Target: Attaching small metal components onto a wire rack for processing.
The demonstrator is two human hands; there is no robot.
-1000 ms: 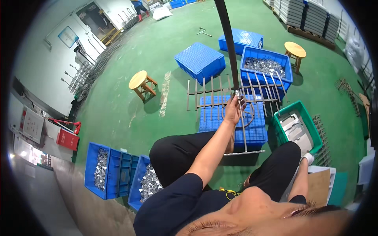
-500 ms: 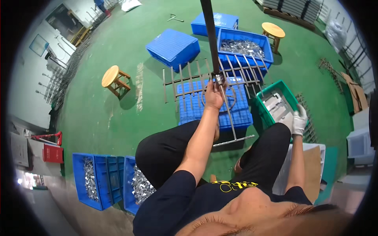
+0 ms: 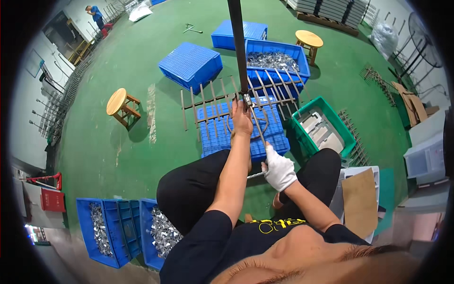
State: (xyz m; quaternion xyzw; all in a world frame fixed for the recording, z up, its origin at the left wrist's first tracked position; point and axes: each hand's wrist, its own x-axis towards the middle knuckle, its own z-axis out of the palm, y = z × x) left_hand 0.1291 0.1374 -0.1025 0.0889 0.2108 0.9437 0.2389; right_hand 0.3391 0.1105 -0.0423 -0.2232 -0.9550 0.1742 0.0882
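Observation:
A dark metal rack [image 3: 240,52] with rows of thin prongs stands upright in front of me. My bare left hand [image 3: 242,120] grips it at a shiny metal fitting [image 3: 247,100]; the fingertips are partly hidden. A thin metal rod [image 3: 258,125] slants down from that fitting toward my knees. My right hand [image 3: 280,171], in a white glove, is closed on the lower part of this rod. Part of a pale crossbar [image 3: 256,175] shows left of the glove. Behind the rack sits a blue upturned crate [image 3: 280,137].
A green bin [image 3: 349,138] of flat grey pieces stands right of my knee. Blue crates of small metal parts lie at lower left [image 3: 85,227] and beyond the rack [image 3: 302,68]. Wooden stools [image 3: 117,101] stand left and far right. A person [image 3: 96,15] is far off.
My right hand has left the green bin and moved left onto the thin rod. The left hand stays at the fitting. The whole view has shifted slightly.

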